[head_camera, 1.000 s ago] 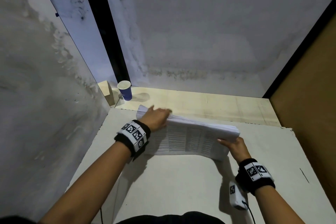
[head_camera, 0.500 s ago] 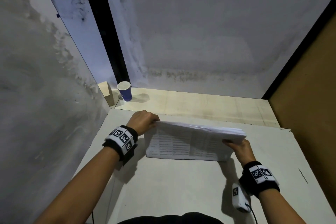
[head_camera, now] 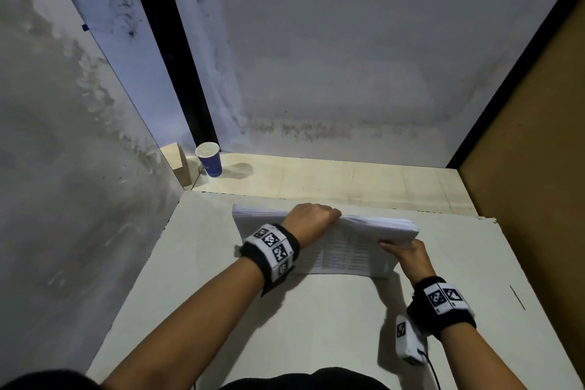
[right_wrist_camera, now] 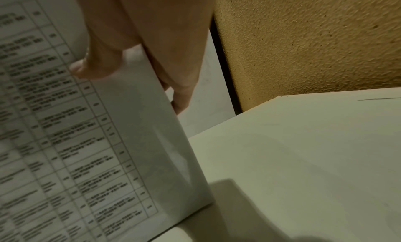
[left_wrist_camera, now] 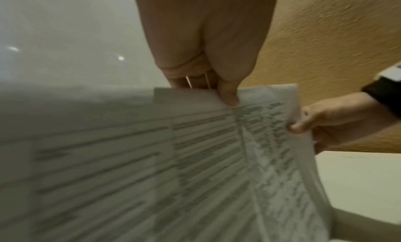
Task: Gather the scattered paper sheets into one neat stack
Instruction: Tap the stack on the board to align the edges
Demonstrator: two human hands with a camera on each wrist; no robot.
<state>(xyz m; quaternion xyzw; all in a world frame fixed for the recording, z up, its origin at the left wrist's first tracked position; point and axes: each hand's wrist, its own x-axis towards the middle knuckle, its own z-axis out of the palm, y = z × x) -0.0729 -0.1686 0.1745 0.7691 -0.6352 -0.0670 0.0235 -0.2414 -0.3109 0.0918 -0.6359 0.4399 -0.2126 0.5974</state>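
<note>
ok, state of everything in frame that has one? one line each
stack of printed white paper sheets: gathered, stood on its long edge on the white table, leaning
left hand: grip on the stack's top edge
right hand: grip on the stack's right end
blue paper cup: upright, open, contents unclear

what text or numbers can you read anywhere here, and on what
Paper stack: printed table of rows and columns, too blurred to read in any view.
Wristbands: square black-and-white marker codes, no words.
White device: one marker code, no words.
Blue paper cup: no legible print.
</note>
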